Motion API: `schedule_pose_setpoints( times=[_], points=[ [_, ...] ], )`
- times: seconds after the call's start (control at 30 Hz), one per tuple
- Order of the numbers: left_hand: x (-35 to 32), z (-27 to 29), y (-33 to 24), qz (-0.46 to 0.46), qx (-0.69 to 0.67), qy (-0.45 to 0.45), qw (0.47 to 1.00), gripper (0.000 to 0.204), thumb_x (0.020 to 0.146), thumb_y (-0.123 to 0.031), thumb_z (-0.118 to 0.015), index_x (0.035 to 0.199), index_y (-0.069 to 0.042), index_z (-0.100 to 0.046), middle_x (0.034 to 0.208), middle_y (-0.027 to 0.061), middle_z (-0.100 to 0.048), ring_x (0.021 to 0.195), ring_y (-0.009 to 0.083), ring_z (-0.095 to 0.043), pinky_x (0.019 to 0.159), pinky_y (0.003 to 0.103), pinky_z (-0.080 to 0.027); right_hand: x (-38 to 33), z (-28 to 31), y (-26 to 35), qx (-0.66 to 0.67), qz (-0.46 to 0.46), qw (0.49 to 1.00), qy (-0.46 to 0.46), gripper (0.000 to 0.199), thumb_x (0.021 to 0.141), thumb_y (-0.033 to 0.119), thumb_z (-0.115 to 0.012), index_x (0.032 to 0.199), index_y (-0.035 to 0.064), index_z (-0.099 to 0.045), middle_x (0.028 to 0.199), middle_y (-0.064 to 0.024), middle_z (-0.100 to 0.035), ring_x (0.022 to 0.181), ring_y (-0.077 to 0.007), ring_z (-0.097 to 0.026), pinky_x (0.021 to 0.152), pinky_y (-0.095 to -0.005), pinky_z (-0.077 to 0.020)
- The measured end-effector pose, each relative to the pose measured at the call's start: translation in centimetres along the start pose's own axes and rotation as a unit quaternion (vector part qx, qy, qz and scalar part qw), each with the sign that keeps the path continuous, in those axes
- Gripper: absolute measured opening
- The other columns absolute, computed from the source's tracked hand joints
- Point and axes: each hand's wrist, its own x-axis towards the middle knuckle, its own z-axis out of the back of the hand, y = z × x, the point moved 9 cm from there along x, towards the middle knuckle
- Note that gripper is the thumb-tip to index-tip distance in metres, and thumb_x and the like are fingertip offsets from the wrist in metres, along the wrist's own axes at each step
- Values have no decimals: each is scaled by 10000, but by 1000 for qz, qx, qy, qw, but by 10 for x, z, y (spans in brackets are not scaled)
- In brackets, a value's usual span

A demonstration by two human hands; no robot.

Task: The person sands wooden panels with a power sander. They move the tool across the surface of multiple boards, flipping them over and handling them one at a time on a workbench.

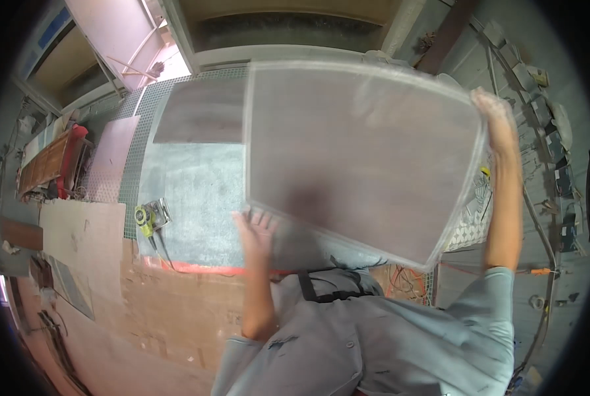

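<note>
A large rectangular brown board (354, 152) with pale edges is lifted above a grey worktable (189, 191), tilted and blurred by motion. My left hand (255, 228) holds its near left corner from beneath, fingers spread against the edge. My right hand (496, 119) grips the far right corner, arm stretched out. A second brown board (199, 112) lies flat on the table behind the raised one.
A yellow-green power sander (148, 218) with a cord rests on the table's left side. Perforated metal sheeting (131, 165) borders the table. Flat boards (84, 231) lie at the left, a red-edged bench (51, 162) beyond. Tools hang on the right wall (539, 112).
</note>
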Motion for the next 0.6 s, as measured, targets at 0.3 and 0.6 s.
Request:
schedule_pose_setpoints(
  times=[0.3,0.6],
  points=[
    [-25,220,-91,-19,18,-234,972,583,1145,-409,-614,1558,-5,-541,1543,166,-601,1397,331,-583,1208,519,-486,-220,-208,-255,-355,-49,920,160,836,923,535,-820,1455,-75,-609,1329,-282,-691,1279,-426,-649,1100,-482,-502],
    [-42,274,-88,106,198,-259,939,464,1143,-441,-607,1366,-34,-614,1145,104,-714,847,230,-728,663,373,-659,-270,-117,-294,-425,-147,868,212,886,787,464,-919,1518,128,-547,1314,-336,-618,1159,-513,-669,1022,-524,-555]
  ],
)
